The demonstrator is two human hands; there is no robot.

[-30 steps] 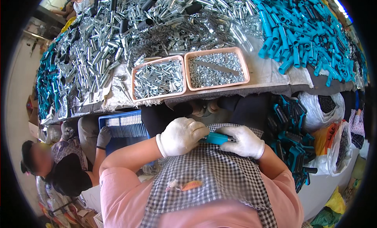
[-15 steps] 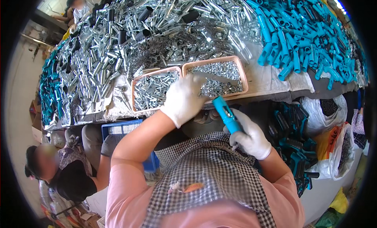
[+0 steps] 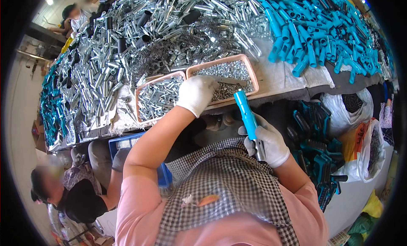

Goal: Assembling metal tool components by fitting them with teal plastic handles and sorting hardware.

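Note:
My right hand [image 3: 271, 142], in a white glove, is closed around a turquoise plastic tube-shaped housing [image 3: 246, 114]. It tilts with its narrow end up; a shiny metal tube [image 3: 259, 151] shows at its lower end. My left hand [image 3: 196, 94], also gloved, reaches over the inner edge of the right-hand pink tray [image 3: 255, 74], among small metal pieces [image 3: 231, 70]. Its fingers bend down and bunch together, and what they grip, if anything, is hidden. Beside them a flat metal strip [image 3: 233, 81] lies across that tray. Metal pins [image 3: 159, 100] fill the left-hand pink tray [image 3: 138, 106].
Metal tubes [image 3: 99, 76] and dark springs [image 3: 159, 55] are heaped behind the trays. More turquoise housings [image 3: 305, 38] pile up at the right. Below the table edge lie turquoise-and-black parts [image 3: 318, 161] and white sacks [image 3: 362, 161]. A co-worker [image 3: 80, 195] sits at the left beside a blue crate [image 3: 163, 176].
My right hand has turned the turquoise housing more upright, and the metal tube at its lower end has come into sight. My left hand has moved further over the right-hand tray. The view has shifted slightly.

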